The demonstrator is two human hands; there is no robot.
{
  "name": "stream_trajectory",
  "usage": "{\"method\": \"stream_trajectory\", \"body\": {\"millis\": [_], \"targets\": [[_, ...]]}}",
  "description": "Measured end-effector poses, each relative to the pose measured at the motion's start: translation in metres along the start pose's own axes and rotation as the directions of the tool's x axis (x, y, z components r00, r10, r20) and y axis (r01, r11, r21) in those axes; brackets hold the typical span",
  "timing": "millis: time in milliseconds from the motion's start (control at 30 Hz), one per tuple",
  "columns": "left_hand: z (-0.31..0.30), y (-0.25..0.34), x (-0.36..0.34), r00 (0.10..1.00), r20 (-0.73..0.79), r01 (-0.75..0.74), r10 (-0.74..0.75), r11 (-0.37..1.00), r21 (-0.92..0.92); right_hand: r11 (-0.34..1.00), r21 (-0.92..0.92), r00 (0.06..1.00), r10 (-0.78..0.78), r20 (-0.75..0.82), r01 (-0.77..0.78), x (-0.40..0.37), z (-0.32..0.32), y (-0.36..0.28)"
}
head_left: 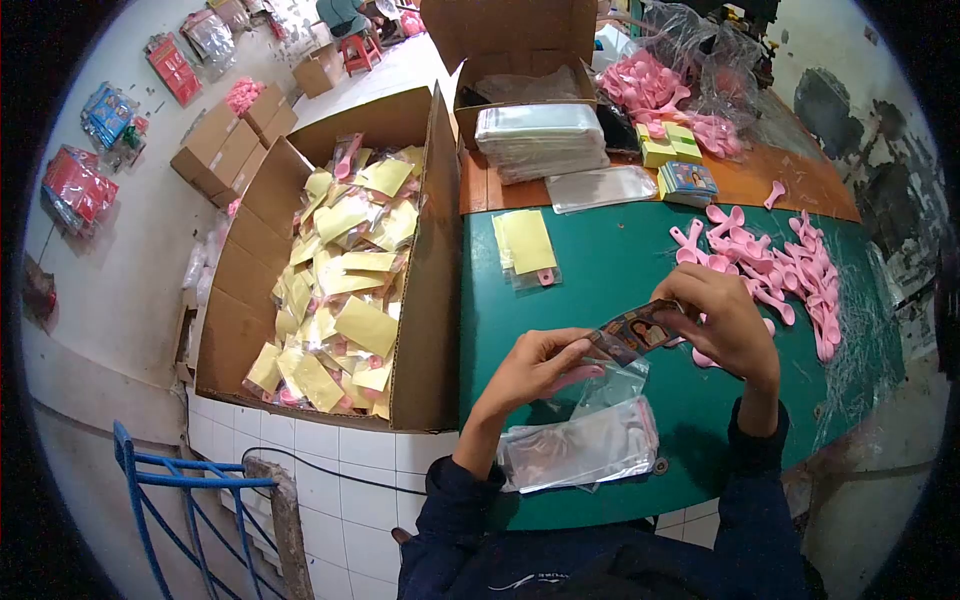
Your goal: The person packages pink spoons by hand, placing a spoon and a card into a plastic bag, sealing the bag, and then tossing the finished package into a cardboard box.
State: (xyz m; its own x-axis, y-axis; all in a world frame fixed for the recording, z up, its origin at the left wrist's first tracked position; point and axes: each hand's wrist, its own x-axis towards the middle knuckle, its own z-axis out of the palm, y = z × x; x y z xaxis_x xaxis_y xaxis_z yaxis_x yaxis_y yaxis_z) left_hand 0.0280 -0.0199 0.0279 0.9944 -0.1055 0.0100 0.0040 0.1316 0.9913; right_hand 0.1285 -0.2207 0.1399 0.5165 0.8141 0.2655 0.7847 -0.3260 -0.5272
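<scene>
My right hand (pixel 722 318) grips a dark printed card (pixel 640 330), slightly bent, by its right end. The fingers of my left hand (pixel 540 368) are closed at the card's other end, on a clear plastic bag (pixel 612 388) that hangs below it. A pink spoon (pixel 577 377) shows under my left fingers. Just below both hands, a stack of clear plastic bags (pixel 575 445) lies on the green tabletop (pixel 610 270). Loose pink spoons (pixel 760 262) are heaped beyond my right hand.
To the left stands an open cardboard box (pixel 420 300) full of bagged spoons with yellow cards. A packed bag (pixel 526 248) lies on the table. Farther back are more clear bags (pixel 545 140), stacked cards (pixel 688 182) and a pile of pink spoons (pixel 645 85).
</scene>
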Motion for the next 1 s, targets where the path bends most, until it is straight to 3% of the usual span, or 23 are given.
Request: {"method": "stream_trajectory", "body": {"millis": [100, 200, 300, 500, 600, 700, 800, 833, 933, 1000], "targets": [[-0.003, 0.009, -0.004, 0.998, -0.002, 0.061, -0.061, 0.996, 0.073, 1.0, -0.014, 0.999, -0.017, -0.034, 0.016, 0.001, 0.004, 0.003], [-0.01, -0.003, -0.005, 1.0, 0.001, 0.028, -0.028, 0.988, 0.15, 1.0, 0.015, 0.999, -0.003, -0.038, 0.004, 0.002, 0.007, 0.002], [-0.004, 0.017, -0.01, 0.988, -0.021, 0.15, -0.15, 0.988, -0.027, 0.995, 0.102, 1.0, 0.011, 0.016, -0.013, 0.004, 0.011, 0.005], [-0.013, 0.005, -0.012, 0.995, -0.002, 0.097, -0.098, 0.991, 0.095, 0.981, 0.185, 0.997, 0.041, 0.061, -0.051, 0.005, 0.014, 0.014], [-0.008, 0.015, -0.012, 0.993, -0.011, 0.117, -0.116, 0.991, 0.068, 0.983, 0.174, 0.992, 0.029, 0.12, -0.05, 0.008, 0.021, 0.007], [-0.003, -0.002, -0.01, 1.0, 0.003, 0.023, -0.023, 0.999, -0.039, 0.987, 0.163, 0.989, -0.024, 0.145, 0.0, 0.009, 0.028, 0.002], [0.005, 0.019, -0.01, 0.999, -0.041, 0.014, -0.003, 0.961, 0.276, 0.987, 0.153, 0.978, -0.084, 0.191, 0.055, 0.009, 0.042, 0.006], [0.004, 0.015, -0.009, 1.0, -0.018, 0.01, -0.004, 0.935, 0.354, 0.996, 0.084, 0.966, -0.024, 0.257, 0.002, 0.009, 0.045, 0.008], [0.012, 0.005, -0.01, 0.984, -0.149, -0.03, 0.096, 0.917, 0.397, 0.989, 0.15, 0.964, -0.033, 0.263, -0.007, 0.009, 0.056, 0.012], [0.009, 0.005, -0.011, 0.985, -0.163, 0.008, 0.063, 0.915, 0.403, 0.956, 0.285, 0.942, -0.03, 0.335, -0.071, 0.01, 0.059, 0.025]]}}
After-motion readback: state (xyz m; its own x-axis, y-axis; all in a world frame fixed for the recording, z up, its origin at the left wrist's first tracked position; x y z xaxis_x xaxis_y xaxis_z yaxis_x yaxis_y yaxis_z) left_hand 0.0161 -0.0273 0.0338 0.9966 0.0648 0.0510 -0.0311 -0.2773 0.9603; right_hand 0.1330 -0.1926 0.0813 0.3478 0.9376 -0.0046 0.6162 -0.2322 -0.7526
